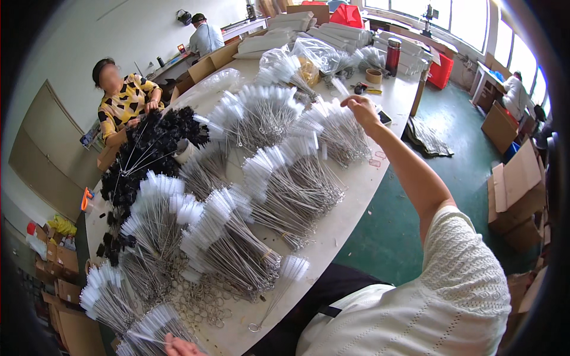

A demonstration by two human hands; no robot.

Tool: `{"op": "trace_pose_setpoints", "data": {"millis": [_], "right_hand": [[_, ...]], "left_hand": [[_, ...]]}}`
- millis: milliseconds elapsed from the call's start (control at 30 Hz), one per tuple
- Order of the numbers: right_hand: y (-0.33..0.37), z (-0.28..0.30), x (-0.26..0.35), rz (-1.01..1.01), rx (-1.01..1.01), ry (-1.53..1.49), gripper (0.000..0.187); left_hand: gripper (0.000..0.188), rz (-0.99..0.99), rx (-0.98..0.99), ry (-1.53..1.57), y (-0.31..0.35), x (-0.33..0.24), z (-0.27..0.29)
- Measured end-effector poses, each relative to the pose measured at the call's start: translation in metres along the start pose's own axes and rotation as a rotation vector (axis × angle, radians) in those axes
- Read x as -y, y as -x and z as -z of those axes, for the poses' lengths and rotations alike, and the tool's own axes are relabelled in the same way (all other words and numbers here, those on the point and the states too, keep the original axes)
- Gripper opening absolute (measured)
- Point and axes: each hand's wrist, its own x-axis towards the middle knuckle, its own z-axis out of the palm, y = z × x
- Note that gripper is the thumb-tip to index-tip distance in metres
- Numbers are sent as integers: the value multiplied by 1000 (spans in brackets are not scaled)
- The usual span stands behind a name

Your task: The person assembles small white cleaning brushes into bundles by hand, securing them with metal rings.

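Note:
At the lower edge, my left hand (181, 345) is partly cut off, its fingers pinched where the thin stem of a wire brush meets them. Beside it lies a bundle of white-bristled brushes (155, 323). My right hand (361, 110) reaches across the table's far right side, fingers closed around a brush whose white bristle head (340, 88) sticks up past the fingertips. Just below that hand spreads a pile of brushes (341, 133) with looped wire stems. One single brush (291, 270) lies apart near the front edge, its ring end toward me.
Several brush bundles (237, 249) cover the white table (350, 196). Black-bristled brushes (142, 148) heap at the left, before a co-worker (127, 101) in a patterned top. A red thermos (393, 57), a tape roll (373, 76) and a phone (385, 118) stand or lie at the far right.

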Motion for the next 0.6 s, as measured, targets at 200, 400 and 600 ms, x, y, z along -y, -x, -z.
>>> {"op": "trace_pose_setpoints", "data": {"millis": [200, 400, 600], "right_hand": [[-23, -3, -42, -30, -41, 483, 23], [-29, -12, -53, -10, 46, 634, 21], [-28, -10, -36, -46, -9, 526, 21]], "left_hand": [[28, -268, 156, -302, 24, 17, -39], [24, -142, 115, -211, 16, -2, -35], [22, 97, 57, 137, 16, 0, -36]]}}
